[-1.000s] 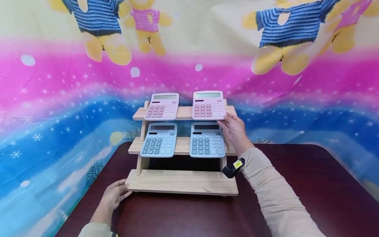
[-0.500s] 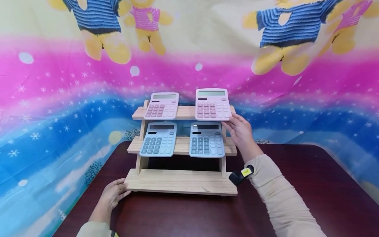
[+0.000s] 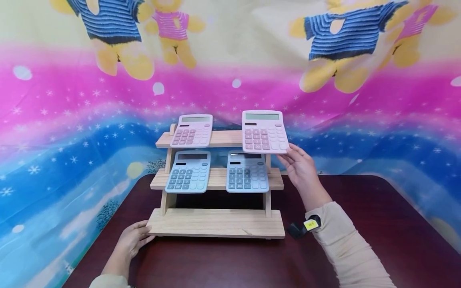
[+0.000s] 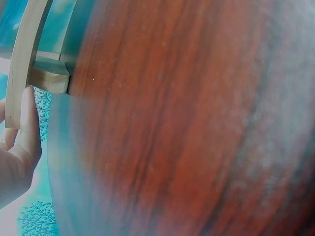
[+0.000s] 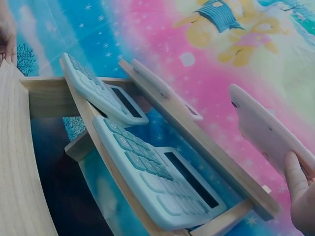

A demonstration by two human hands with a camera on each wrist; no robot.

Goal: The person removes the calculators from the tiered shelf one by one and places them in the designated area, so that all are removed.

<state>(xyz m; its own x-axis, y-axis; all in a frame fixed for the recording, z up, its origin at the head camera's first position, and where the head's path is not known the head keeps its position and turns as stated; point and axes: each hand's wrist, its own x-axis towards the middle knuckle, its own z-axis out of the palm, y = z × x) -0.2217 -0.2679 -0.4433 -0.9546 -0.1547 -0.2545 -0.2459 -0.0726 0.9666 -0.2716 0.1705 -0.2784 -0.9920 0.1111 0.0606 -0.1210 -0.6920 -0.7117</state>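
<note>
My right hand [image 3: 300, 168] pinches a pink calculator [image 3: 264, 133] by its lower right corner. In the right wrist view this calculator [image 5: 263, 125] hangs in the air, apart from the top shelf, with the thumb on its back. My left hand [image 3: 131, 241] grips the left end of the bottom board of a three-tier wooden stand [image 3: 216, 225]; the left wrist view shows the thumb and fingers on either side of the board [image 4: 22, 64]. Another pink calculator [image 3: 192, 131] leans on the top shelf at left. Two blue calculators [image 3: 188, 172] [image 3: 247, 173] lean on the middle shelf.
The stand rests on a dark red-brown table [image 3: 223, 264]. Behind it hangs a printed cloth [image 3: 230, 56] with bears and snowflakes. A black wrist strap [image 3: 311, 224] with a yellow label is on my right wrist.
My right hand has moved the pink calculator off the top shelf, to the right and towards me. My left hand keeps its grip on the stand. The view has shifted slightly.
</note>
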